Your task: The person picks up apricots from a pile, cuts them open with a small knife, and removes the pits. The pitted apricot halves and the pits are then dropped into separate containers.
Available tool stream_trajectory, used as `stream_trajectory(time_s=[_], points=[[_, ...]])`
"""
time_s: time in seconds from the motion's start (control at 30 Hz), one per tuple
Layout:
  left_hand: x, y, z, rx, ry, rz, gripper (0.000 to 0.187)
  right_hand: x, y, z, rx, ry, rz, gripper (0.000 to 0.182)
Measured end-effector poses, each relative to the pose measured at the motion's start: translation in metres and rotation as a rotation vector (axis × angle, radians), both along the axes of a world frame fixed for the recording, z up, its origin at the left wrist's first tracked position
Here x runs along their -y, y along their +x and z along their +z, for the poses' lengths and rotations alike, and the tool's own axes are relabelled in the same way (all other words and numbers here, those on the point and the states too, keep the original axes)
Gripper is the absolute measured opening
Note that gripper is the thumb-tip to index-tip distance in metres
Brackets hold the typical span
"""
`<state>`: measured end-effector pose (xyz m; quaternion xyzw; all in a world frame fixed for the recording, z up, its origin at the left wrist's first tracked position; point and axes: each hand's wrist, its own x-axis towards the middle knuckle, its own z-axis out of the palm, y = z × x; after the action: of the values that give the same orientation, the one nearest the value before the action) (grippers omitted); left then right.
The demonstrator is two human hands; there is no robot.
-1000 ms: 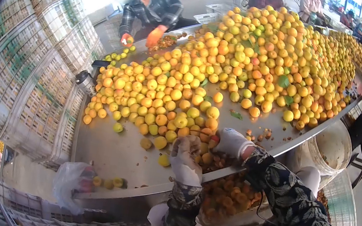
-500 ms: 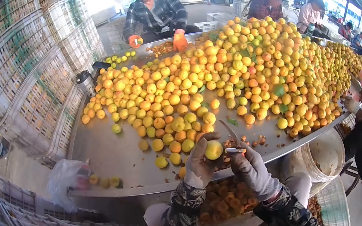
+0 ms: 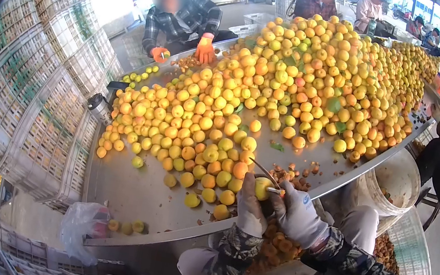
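My left hand (image 3: pixel 251 211), in a grey glove, is closed round a yellow apricot (image 3: pixel 261 188) just over the table's near edge. In my right hand (image 3: pixel 303 218), gloved in pale grey, is a small curved knife (image 3: pixel 264 172), its thin blade pointing up and left. The knife's handle end lies right against the apricot, and both hands are close together. Below them, a container holds many apricot halves (image 3: pixel 278 249), partly hidden by my wrists. Brown pits and scraps (image 3: pixel 308 171) are scattered on the metal just beyond my right hand.
A big heap of apricots (image 3: pixel 299 87) covers much of the metal table (image 3: pixel 133 193). White crates (image 3: pixel 23 85) are stacked at left. A plastic bag (image 3: pixel 79 227) hangs at the near corner. A bucket (image 3: pixel 399 190) stands at right. A person (image 3: pixel 179 18) in orange gloves works opposite; others sit farther along.
My hands have drawn together, and the knife now meets the apricot where a gap showed before. The view has shifted slightly. The person opposite has moved their hands a little.
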<state>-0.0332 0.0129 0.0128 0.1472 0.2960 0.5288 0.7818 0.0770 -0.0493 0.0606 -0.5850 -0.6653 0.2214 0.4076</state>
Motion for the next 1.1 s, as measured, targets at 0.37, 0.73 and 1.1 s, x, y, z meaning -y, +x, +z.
stream_trajectory(time_s=[0.37,0.73,1.1], points=[[-0.008,-0.003,-0.007,-0.381,0.288,0.285,0.046,-0.023,-0.015,-0.016,-0.185,0.003,0.006,0.032],[-0.021,-0.005,-0.006,-1.219,0.673,0.601,0.047,-0.034,0.021,-0.026,0.456,-0.071,-0.146,0.024],[-0.001,-0.002,-0.012,-0.063,0.298,-0.006,0.057,-0.008,0.005,-0.037,0.199,-0.098,-0.059,0.027]])
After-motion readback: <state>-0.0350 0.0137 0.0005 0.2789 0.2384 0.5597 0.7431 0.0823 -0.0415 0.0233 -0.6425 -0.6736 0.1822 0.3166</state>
